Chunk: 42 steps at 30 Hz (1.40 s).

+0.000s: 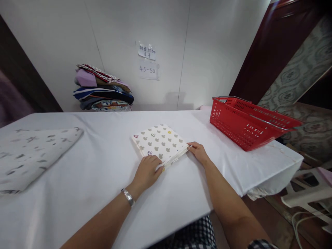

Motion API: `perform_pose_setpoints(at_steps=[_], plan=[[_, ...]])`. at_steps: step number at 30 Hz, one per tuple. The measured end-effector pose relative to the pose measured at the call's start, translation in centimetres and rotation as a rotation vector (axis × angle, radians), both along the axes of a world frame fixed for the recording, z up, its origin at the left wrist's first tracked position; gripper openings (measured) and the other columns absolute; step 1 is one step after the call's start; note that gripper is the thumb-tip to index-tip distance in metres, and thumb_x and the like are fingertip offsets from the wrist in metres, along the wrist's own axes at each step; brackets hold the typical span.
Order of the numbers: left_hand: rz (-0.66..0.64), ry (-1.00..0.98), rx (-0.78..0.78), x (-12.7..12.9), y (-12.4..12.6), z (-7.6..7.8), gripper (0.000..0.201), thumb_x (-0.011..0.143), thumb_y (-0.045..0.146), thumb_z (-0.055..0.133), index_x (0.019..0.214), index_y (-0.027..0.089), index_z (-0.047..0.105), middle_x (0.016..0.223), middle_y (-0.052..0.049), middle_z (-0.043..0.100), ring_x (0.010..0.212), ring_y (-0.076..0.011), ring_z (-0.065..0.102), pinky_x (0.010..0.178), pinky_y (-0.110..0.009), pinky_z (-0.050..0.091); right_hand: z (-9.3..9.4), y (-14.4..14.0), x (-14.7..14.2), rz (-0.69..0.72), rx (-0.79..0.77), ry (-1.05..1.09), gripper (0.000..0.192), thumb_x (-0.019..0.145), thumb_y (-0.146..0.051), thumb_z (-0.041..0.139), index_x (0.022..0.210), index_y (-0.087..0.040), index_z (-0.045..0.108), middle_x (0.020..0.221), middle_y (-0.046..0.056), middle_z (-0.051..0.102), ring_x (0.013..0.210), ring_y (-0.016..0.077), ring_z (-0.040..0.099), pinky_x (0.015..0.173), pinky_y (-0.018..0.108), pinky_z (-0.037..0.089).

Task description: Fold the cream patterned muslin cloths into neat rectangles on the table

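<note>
— The fingers [155, 162] of the left hand [147, 172] are curling down over the near corner of the folded cloth [160, 142], pressing on its edge rather than closing round it. What is the other hand doing?

— The right hand [199, 151] is lying at the cloth's right corner, its fingertips touching the edge there. I cannot tell whether it is pinching the layers or only resting against them.

— And where is the cloth sitting?

— It is lying flat on the white-covered table [103, 173], near the middle, turned so a corner is pointing toward the person. It is pale with grey shapes printed on it.

— Is anything on the left wrist?

— A metal watch [128, 197] is showing there.

— What else is lying about?

— A red basket [249, 122] is standing on the table's right end, well apart from the hands. A larger patterned cloth [31, 155] is lying at the left edge. A stack of folded fabrics [102, 88] is resting against the wall behind, beside two paper notes [147, 62] stuck to that wall.
</note>
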State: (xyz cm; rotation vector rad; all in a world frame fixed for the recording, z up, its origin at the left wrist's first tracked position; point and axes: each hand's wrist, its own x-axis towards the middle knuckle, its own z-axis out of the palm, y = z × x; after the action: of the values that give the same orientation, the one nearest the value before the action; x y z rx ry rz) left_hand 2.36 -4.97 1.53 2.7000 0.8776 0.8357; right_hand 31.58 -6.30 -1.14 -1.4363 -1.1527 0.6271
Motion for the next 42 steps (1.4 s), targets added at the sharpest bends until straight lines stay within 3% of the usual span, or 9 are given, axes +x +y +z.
perform_pose_setpoints(at_steps=[17,25,28,31,35,38,42], plan=[[-0.006,0.069,0.064,0.1,-0.1,0.3,0.014,0.088,0.022,0.042,0.082,0.019,0.055,0.083,-0.003,0.057,0.081,-0.0182,0.049,0.074,-0.035,0.037,-0.7,0.8,-0.3,-0.132,0.036,-0.028,0.03,0.066,-0.041,0.063,0.08,-0.016,0.071,0.064,0.003,0.064,0.062,0.016,0.053,0.055,0.027,0.041],[0.004,0.156,0.115,0.5,-0.8,0.7,0.018,0.086,0.019,0.042,0.075,0.018,0.055,0.081,-0.005,0.055,0.078,-0.0186,0.049,0.071,-0.035,0.039,-0.9,0.6,0.0,-0.118,0.034,-0.105,0.024,0.067,-0.037,0.061,0.077,-0.018,0.072,0.071,0.003,0.067,0.066,0.017,0.056,0.062,0.03,0.045],[0.012,0.169,0.123,0.6,-0.9,0.7,0.018,0.086,0.018,0.042,0.074,0.018,0.055,0.081,-0.005,0.055,0.077,-0.0187,0.049,0.07,-0.035,0.039,-0.6,0.3,-0.1,-0.11,0.044,-0.143,0.022,0.067,-0.033,0.06,0.078,-0.018,0.072,0.08,0.004,0.067,0.072,0.0181,0.058,0.069,0.033,0.047],[0.019,0.147,0.127,0.6,-0.9,0.5,0.017,0.085,0.017,0.043,0.074,0.018,0.055,0.081,-0.005,0.054,0.077,-0.0192,0.049,0.069,-0.036,0.04,-0.2,0.1,-0.9,-0.122,0.116,-0.248,0.025,0.071,-0.031,0.057,0.089,-0.021,0.071,0.103,0.007,0.064,0.095,0.0216,0.058,0.081,0.036,0.047],[0.002,0.074,0.109,0.6,-1.0,0.1,0.011,0.083,0.015,0.045,0.084,0.019,0.055,0.091,-0.006,0.057,0.088,-0.021,0.051,0.076,-0.038,0.042,0.3,0.1,-2.7,0.015,0.234,-0.593,0.035,0.083,-0.033,0.05,0.115,-0.025,0.062,0.129,0.006,0.053,0.123,0.0224,0.042,0.101,0.042,0.036],[-0.024,0.028,0.096,0.7,-1.0,-0.1,0.013,0.082,0.012,0.046,0.091,0.019,0.053,0.101,-0.007,0.058,0.098,-0.0215,0.051,0.086,-0.04,0.041,0.5,0.1,-3.5,0.178,0.122,-0.775,0.037,0.087,-0.035,0.046,0.12,-0.024,0.059,0.131,0.007,0.053,0.127,0.0231,0.04,0.105,0.045,0.03],[-0.043,0.013,0.075,0.7,-1.2,-0.3,0.013,0.083,0.012,0.045,0.092,0.02,0.051,0.1,-0.007,0.058,0.099,-0.0213,0.052,0.088,-0.041,0.042,0.5,0.0,-3.3,0.217,0.012,-0.827,0.038,0.089,-0.037,0.042,0.121,-0.023,0.058,0.132,0.006,0.052,0.128,0.0233,0.039,0.105,0.046,0.03]])
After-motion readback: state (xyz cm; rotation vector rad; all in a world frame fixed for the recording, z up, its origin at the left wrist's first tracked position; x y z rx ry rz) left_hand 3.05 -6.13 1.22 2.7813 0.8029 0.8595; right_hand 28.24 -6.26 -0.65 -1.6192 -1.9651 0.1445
